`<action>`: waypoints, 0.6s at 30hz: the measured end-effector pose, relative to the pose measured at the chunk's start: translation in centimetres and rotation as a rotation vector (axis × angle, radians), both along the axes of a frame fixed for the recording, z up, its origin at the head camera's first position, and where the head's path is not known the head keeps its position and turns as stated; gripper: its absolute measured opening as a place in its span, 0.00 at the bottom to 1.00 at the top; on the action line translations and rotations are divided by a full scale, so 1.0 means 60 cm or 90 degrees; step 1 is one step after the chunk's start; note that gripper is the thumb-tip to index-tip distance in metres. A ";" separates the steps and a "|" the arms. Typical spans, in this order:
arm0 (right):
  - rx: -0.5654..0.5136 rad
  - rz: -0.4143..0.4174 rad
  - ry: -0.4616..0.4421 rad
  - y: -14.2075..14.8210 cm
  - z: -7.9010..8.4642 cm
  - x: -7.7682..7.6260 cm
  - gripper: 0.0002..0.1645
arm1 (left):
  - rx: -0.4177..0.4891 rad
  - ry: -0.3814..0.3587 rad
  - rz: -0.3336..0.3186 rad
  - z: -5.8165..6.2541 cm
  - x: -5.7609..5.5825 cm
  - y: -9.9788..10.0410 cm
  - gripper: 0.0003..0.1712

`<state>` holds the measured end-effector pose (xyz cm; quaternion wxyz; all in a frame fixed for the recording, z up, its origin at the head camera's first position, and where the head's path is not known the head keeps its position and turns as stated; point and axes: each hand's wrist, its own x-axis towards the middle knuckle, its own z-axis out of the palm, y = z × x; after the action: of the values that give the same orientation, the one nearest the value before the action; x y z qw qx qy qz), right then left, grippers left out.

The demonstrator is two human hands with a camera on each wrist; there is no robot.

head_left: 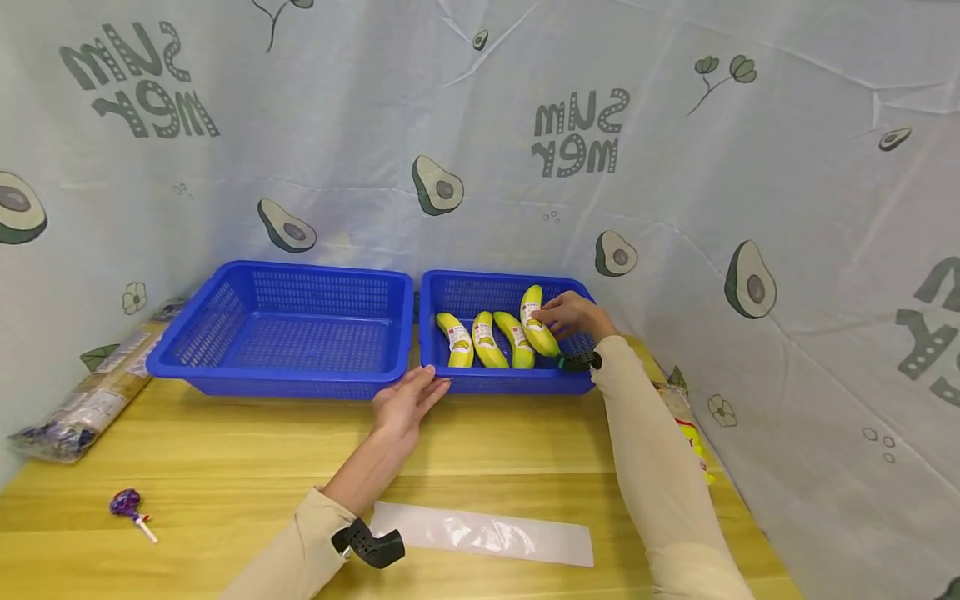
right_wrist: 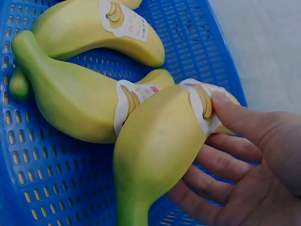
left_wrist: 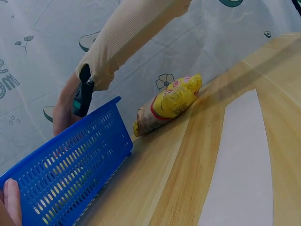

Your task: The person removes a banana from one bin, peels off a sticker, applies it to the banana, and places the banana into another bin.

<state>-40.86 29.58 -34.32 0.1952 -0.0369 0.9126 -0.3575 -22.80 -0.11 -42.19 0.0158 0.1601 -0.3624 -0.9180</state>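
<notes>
My right hand (head_left: 572, 315) pinches a yellow banana (right_wrist: 155, 141) by its labelled middle, thumb on the sticker and fingers beneath. This banana is tilted over the right side of the smaller blue basket (head_left: 510, 383), its green end toward me in the right wrist view. Three more bananas (head_left: 489, 340) with white stickers lie side by side in that basket. My left hand (head_left: 405, 404) touches the basket's front left corner, fingers fairly straight against the rim and outer wall. Only some fingers (left_wrist: 12, 200) of it show in the left wrist view.
A larger blue basket (head_left: 277, 383) stands just left of the smaller one. Farther left lies a long clear-wrapped package (head_left: 101, 392), with a purple lollipop (head_left: 127, 502) nearer me. A white strip (head_left: 483, 535) lies in front. Right of the baskets is a yellow bag (left_wrist: 171, 103) by the curtain.
</notes>
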 end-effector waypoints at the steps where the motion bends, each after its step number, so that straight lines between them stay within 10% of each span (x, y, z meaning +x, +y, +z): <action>1: 0.007 0.004 -0.005 0.002 -0.002 0.000 0.37 | 0.002 0.000 -0.001 -0.001 0.000 0.000 0.06; 18: 0.045 0.045 -0.114 0.020 0.001 0.005 0.23 | -0.011 0.006 -0.009 -0.005 0.002 0.000 0.05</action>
<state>-40.53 30.76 -34.28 0.2899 -0.0298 0.9017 -0.3195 -22.66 -0.14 -42.49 0.0123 0.1531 -0.3713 -0.9157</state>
